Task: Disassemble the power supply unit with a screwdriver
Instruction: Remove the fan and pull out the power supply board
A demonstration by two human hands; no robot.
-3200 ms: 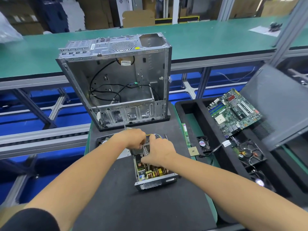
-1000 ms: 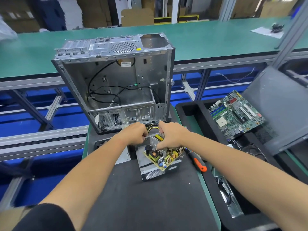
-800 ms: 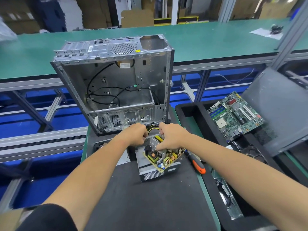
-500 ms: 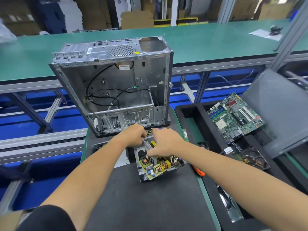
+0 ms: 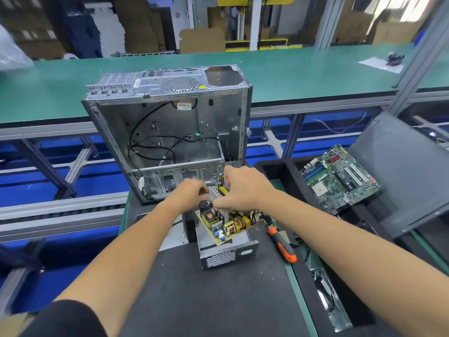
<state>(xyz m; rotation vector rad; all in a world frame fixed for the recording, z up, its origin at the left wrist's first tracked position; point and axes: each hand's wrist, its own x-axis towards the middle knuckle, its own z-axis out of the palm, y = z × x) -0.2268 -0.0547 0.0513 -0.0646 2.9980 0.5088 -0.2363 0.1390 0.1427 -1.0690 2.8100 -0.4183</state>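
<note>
Honestly nothing readable here. The open grey metal computer case (image 5: 170,132) has a white sticker (image 5: 184,106) inside near the top and a small yellow label (image 5: 202,87) on its upper edge, but the print on both is just blur, and the green motherboard (image 5: 339,178) markings are too tiny

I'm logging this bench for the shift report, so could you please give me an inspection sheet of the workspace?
Surface: black mat on green bench.
Job's things: power supply housing open; circuit board tilted up out of it; screwdriver lying to its right, unheld.
Clutter: empty computer case; motherboard in black tray.
Grippers: left hand and right hand grip the board's far end.
Cables: black wires inside case.
Surroundings: cardboard boxes behind.
</note>
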